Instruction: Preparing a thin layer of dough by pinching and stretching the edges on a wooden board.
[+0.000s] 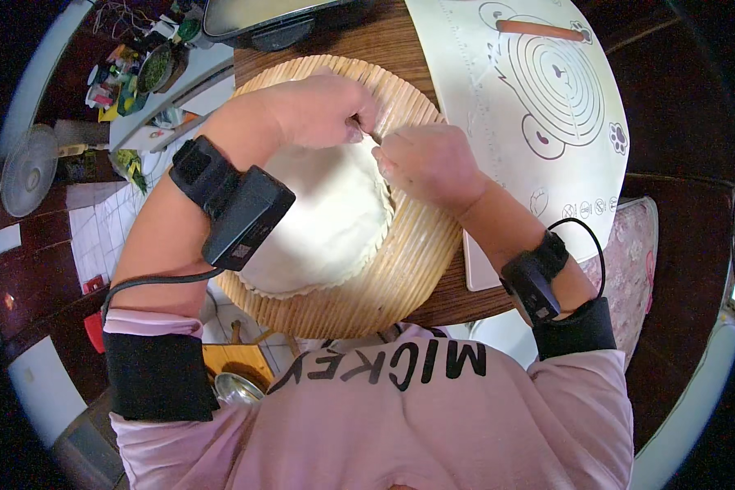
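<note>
A large round of white dough (pixel 318 226) with a crimped, rope-like rim lies on a round slatted board (pixel 367 294). The crimps run along its right and lower edge. My left hand (pixel 327 110) reaches over the far side of the dough, its fingers curled and pinching the edge. Close beside it, my right hand (pixel 432 162) has its fingertips on the same stretch of rim at the upper right. Both hands hide the far edge of the dough, and my left forearm covers part of its left side.
A white mat (pixel 478 79) printed with circles lies to the right, with a wooden rolling pin (pixel 539 29) on it. A dark electric pan (pixel 282 18) stands at the table's back. Farther left, a bowl of chopped greens (pixel 155 70) and a fan (pixel 29 170) are visible. Black devices are strapped to both forearms.
</note>
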Demonstrator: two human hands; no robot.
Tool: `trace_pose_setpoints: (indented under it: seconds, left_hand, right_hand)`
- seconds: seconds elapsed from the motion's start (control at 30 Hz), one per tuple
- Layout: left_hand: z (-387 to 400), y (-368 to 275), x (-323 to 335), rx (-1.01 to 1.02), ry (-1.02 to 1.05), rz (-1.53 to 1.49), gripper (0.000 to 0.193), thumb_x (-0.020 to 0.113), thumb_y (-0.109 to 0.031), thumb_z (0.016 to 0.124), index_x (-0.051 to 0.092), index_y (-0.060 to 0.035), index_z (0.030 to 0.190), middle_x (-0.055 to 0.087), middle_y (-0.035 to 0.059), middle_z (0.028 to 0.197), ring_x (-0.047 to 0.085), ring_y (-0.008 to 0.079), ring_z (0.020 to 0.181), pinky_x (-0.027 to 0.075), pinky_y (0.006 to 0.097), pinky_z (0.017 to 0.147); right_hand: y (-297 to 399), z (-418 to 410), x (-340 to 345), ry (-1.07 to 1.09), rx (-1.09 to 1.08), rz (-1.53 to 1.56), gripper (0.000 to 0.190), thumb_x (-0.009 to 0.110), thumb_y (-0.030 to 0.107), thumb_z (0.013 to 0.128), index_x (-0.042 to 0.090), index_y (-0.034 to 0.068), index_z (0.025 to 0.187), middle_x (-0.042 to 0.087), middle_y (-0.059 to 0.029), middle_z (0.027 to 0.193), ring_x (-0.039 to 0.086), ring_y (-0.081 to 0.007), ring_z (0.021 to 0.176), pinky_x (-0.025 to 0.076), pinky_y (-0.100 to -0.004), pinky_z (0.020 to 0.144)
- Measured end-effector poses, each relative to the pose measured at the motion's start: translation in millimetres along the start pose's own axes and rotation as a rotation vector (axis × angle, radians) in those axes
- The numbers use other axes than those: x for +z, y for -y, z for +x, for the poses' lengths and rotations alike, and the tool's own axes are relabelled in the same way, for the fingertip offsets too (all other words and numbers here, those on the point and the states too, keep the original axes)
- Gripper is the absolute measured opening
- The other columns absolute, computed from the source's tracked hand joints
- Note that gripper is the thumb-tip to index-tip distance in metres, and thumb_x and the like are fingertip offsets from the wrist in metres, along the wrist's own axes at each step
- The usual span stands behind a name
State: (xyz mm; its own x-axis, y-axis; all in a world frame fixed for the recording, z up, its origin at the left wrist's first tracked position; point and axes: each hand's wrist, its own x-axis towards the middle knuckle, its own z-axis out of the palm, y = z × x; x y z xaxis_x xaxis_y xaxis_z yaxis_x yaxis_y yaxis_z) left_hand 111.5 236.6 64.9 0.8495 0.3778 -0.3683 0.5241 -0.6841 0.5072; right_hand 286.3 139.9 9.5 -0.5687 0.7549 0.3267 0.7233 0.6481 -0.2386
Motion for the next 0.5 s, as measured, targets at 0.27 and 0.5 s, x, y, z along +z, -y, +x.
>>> trace_pose_setpoints:
  seconds: [0.27, 0.5]
  left_hand:
    - [-0.6, 4.1, 2.5, -0.017, -0.002, -0.051, 0.014, 0.065, -0.008, 0.069, 0.063, -0.0068, 0.084, 0.06, 0.0094, 0.086, 0.057, 0.0284, 0.088, 0.042, 0.0394, 0.081]
    - [-1.5, 5.7, 5.5, 0.026, -0.049, 0.044, 0.015, 0.066, -0.007, 0.07, 0.063, -0.0055, 0.085, 0.06, 0.0109, 0.086, 0.057, 0.0306, 0.088, 0.044, 0.0392, 0.08]
  right_hand:
    - [-28.4, 0.9, -0.1, -0.092, -0.004, 0.198, 0.019, 0.062, 0.025, 0.079, 0.055, 0.01, 0.07, 0.054, -0.0059, 0.067, 0.056, -0.0285, 0.064, 0.045, -0.0393, 0.056]
    - [-12.6, 16.3, 9.3, 0.006, -0.058, 0.088, 0.017, 0.061, 0.025, 0.078, 0.055, 0.01, 0.075, 0.055, -0.0053, 0.068, 0.057, -0.0255, 0.065, 0.046, -0.0379, 0.056]
